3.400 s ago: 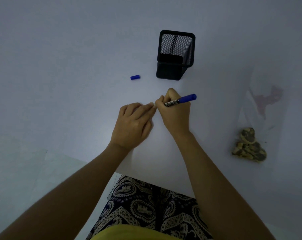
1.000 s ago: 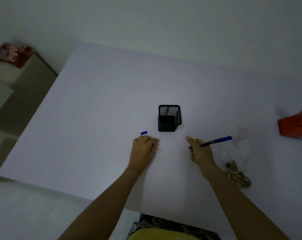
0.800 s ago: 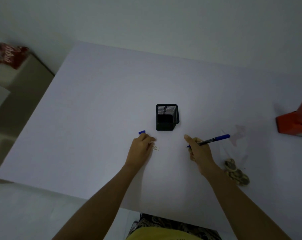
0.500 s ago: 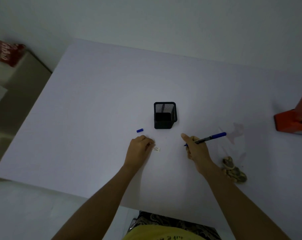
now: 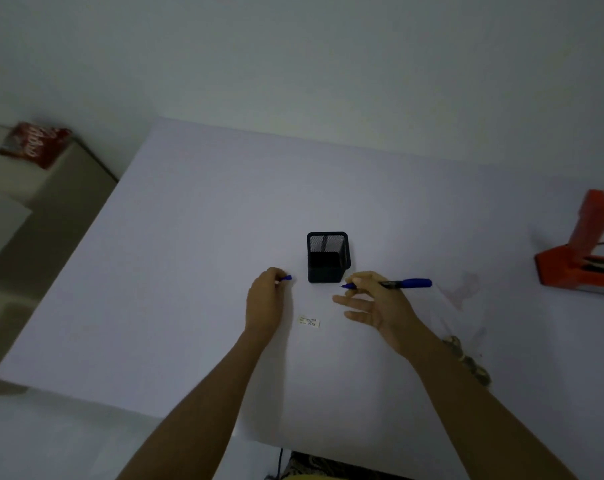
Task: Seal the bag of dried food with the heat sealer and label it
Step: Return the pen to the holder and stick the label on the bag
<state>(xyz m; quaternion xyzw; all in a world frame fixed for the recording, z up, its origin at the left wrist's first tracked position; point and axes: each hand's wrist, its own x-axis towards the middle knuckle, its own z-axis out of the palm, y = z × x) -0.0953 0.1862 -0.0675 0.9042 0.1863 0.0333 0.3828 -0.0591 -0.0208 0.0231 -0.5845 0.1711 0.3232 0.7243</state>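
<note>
Left hand (image 5: 264,303): pinches blue pen cap (image 5: 286,278).
Right hand (image 5: 376,303): pinches blue marker (image 5: 402,283), other fingers spread.
Label (image 5: 309,321): flat on table (image 5: 189,271), between the hands.

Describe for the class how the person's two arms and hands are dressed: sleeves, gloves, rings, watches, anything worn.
Both forearms are bare up to the frame's lower edge, so no sleeve shows. The left hand and right hand wear no gloves, and no ring, watch or bracelet can be seen on either hand or wrist, though the picture is dim. No markings are discernible.
</note>
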